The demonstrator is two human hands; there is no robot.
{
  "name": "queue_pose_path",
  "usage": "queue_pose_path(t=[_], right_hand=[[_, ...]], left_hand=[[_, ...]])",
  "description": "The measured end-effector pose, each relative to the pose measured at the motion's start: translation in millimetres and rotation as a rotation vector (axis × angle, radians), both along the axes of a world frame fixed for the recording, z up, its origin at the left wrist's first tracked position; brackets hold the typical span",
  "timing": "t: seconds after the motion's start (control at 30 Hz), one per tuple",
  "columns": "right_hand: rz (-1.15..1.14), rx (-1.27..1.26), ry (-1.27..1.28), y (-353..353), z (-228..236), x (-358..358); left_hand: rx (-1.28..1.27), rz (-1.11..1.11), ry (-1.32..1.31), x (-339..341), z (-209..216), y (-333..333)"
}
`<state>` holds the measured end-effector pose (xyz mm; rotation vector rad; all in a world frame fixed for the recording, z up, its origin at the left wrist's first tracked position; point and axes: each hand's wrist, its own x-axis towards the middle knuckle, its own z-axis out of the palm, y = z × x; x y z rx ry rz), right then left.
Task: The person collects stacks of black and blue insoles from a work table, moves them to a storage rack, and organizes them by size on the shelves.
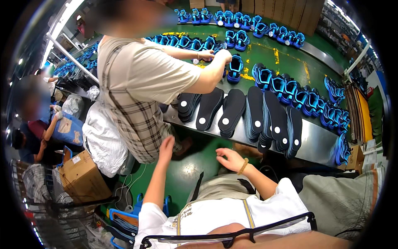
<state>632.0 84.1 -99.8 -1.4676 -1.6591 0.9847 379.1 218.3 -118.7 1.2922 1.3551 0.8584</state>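
Note:
My left hand hangs over the green floor near the co-worker's apron, fingers stretched out, with nothing in it. In front of my body, my right hand has loosely bent fingers held apart, also holding nothing; a beaded bracelet circles that wrist. Both hands are clear of the metal bench. Nearest them on it lie several stacks of black insoles, each with a round white sticker on top. Beyond the stacks stand blue-and-black shoes in a long row.
A co-worker in a plaid apron stands close at my left, arms reaching among the shoes. Boxes, a white sack and cables lie on the left. Insoles fill a blue-framed rack at lower left. More shoes line a far conveyor.

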Motion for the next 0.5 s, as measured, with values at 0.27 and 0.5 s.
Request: queue_pose_path(t=[0.27,0.5], right_hand=[[-0.309,0.171,0.18,29,46,19],[-0.514,0.232,0.069,62,46,23]], left_hand=[[-0.326,-0.07,-0.103,85,26,112],[-0.648,-0.054,-0.381,91,-20,161]])
